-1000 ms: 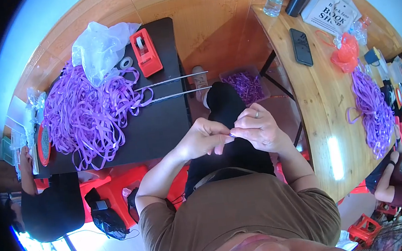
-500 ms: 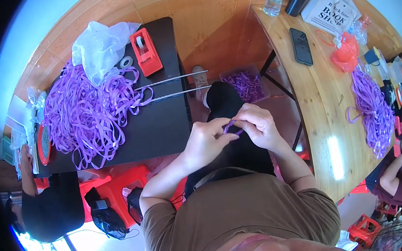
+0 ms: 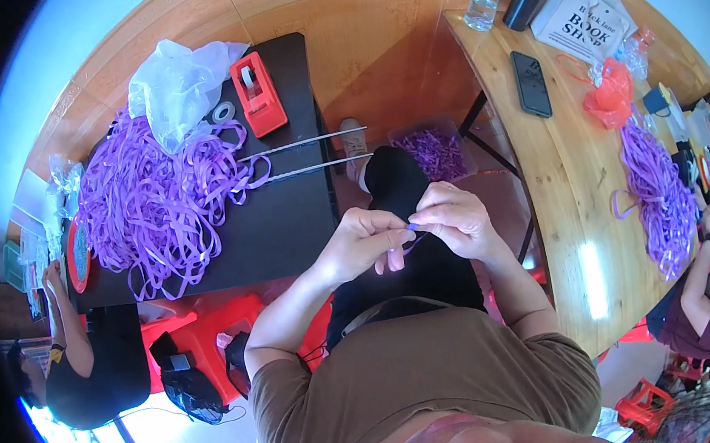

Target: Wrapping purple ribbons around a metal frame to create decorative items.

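Over my lap, a small piece of purple ribbon is pinched between my two hands. My left hand closes its thumb and forefinger on one side of the ribbon, with its other fingers curled below. From the other side, my right hand grips it between thumb and fingertips. Most of the ribbon is hidden by the fingers. A big tangled heap of purple ribbon loops lies on the black table to the left. A bundle of purple ribbons rests on the wooden table to the right.
The black table holds a red tape dispenser, a tape roll, a plastic bag and two thin metal rods. A bin of purple pieces stands on the floor. On the wooden table lies a phone. Co-workers sit at both sides.
The ribbon loop between my hands has become a small pinched bit, mostly covered by my fingertips. My hands stay over my lap. Co-workers on both sides have shifted their arms.
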